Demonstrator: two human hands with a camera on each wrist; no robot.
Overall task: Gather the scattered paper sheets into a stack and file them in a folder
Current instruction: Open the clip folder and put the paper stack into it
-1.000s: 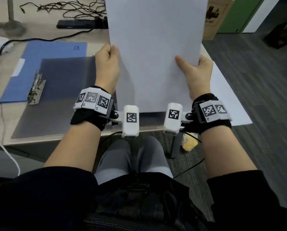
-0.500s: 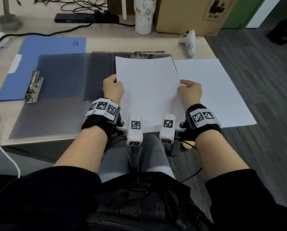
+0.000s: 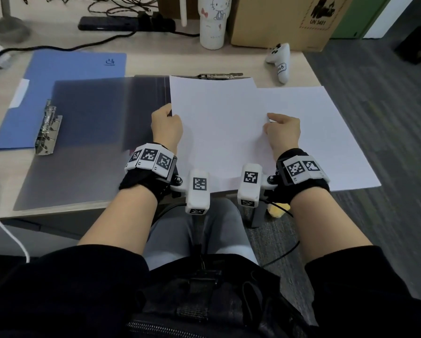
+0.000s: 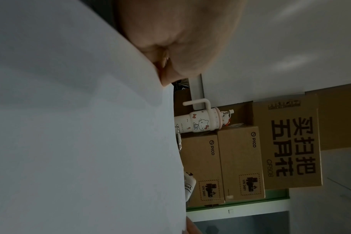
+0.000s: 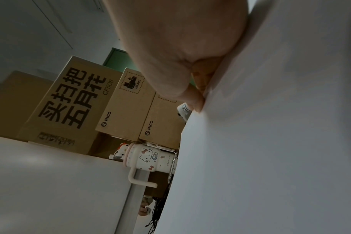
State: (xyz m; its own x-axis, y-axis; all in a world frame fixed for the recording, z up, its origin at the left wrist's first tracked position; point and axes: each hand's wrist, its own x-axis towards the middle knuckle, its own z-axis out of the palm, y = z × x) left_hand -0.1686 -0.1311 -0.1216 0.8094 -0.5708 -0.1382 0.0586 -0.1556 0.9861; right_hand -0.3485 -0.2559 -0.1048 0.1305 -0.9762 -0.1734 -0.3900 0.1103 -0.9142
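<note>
Here, plain white paper sheets are pinched at both side edges by the left hand and right hand.

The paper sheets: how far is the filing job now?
Done: some sheets are gathered into a stack, gripped by the left hand and right hand. In hand: it is over the grey folder, beside its clip. Left: one loose sheet, then clipping.
</note>
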